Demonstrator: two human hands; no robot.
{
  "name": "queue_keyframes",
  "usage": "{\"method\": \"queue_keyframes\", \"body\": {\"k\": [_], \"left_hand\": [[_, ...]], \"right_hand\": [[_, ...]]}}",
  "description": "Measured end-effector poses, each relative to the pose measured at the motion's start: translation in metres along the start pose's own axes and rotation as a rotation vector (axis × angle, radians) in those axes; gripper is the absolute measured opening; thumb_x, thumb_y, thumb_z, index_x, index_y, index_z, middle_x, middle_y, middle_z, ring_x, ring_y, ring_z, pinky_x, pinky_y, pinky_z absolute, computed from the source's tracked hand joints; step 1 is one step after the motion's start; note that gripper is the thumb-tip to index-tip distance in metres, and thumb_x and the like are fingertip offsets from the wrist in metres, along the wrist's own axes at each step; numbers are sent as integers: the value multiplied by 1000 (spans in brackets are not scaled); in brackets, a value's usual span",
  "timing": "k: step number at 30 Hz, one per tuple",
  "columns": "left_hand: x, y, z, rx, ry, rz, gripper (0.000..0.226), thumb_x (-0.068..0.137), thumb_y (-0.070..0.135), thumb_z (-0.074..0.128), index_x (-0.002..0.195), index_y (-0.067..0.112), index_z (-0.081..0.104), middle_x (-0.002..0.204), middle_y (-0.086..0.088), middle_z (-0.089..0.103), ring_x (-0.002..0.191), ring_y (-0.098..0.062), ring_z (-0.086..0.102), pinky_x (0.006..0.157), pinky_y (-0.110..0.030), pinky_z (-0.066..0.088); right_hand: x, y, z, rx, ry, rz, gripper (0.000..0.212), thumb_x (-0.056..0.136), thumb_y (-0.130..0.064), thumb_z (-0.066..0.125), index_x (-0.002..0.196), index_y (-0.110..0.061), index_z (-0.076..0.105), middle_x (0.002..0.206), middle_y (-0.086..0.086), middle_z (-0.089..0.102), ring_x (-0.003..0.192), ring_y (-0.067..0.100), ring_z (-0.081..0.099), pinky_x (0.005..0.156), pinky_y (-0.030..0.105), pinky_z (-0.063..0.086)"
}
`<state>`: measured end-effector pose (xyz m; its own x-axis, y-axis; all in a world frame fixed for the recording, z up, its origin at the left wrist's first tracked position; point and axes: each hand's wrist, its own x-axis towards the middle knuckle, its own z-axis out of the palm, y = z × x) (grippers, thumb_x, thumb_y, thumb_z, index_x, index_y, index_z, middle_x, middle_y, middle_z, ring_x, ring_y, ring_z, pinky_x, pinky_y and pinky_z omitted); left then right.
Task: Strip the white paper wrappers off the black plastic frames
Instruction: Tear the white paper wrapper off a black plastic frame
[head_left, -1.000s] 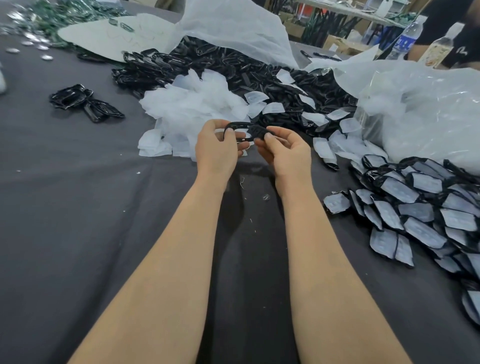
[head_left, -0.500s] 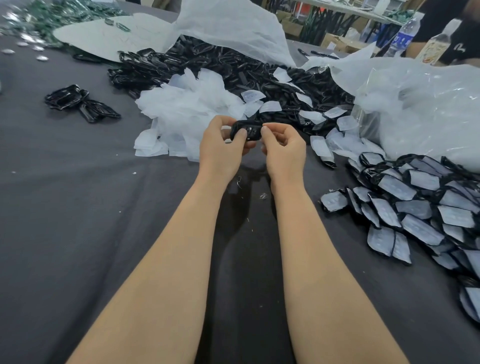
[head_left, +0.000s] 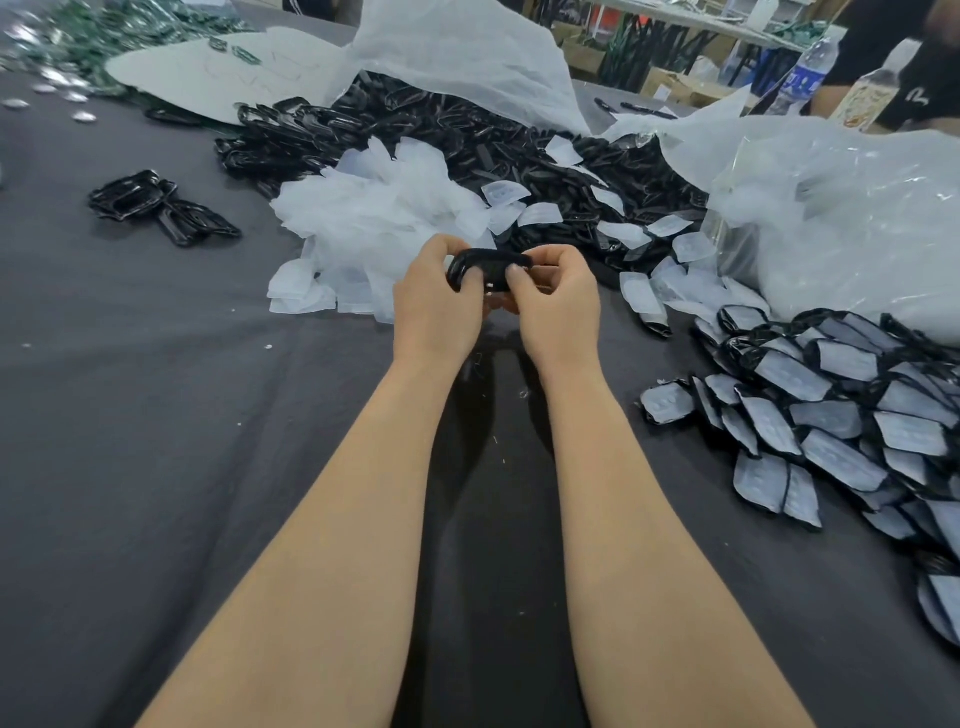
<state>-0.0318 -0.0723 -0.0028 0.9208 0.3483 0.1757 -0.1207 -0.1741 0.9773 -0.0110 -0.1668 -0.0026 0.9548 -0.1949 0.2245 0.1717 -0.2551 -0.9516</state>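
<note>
While pinched at both ends, looks stiff and light: one black frame, glossy and probably slick under the thumbs. Gripped at its rounded corner by the left hand and at the other end by the right hand, with the fingers of both curled in close and a thumb pressed on from each side. Held up just above the grey tablecloth, right between the two thumbs. Cannot tell whether any white paper is left on it, as none plainly shows.

Best taken by the rigid rim. Thin paper would likely crumple or tear, so worth peeling from a loose edge.

Just beyond the fingertips, a heap of stripped white wrappers. Further beyond that, a large pile of bare frames. Well off to the right of the right hand, overlapping rows of wrapped frames not yet done.

Against a second ago: hands drawn closer together, frame turned more edge-on. Then, spread wider, with the frame's opening in plain sight — now mostly covered by the thumbs.
</note>
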Motion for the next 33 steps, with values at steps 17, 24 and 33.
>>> {"method": "queue_keyframes", "body": {"k": [17, 24, 33], "left_hand": [[7, 12, -20, -594, 432, -116, 6, 98, 7, 48, 99, 12, 48, 72, -4, 61, 55, -5, 61, 59, -19, 53], [6, 9, -14, -566, 368, -109, 7, 97, 6, 48, 103, 8, 49, 72, -6, 60, 53, -4, 60, 57, -20, 52], [5, 7, -7, -536, 288, -108, 8, 97, 6, 49, 105, 7, 49, 74, -7, 61, 59, -11, 62, 58, -21, 52]], "right_hand": [[-1, -5, 24, -778, -153, -3, 44, 94, -40, 51, 128, -12, 53, 130, 11, 51, 121, 30, 44, 98, 39, 36], [5, -10, 35, -728, -124, 46, 31, 93, -25, 52, 122, -13, 53, 126, 6, 57, 120, 28, 47, 97, 38, 34], [8, -5, 0, -336, -106, -11, 13, 91, -23, 60, 95, -15, 70, 83, -6, 63, 84, 11, 57, 68, 16, 35]]}}
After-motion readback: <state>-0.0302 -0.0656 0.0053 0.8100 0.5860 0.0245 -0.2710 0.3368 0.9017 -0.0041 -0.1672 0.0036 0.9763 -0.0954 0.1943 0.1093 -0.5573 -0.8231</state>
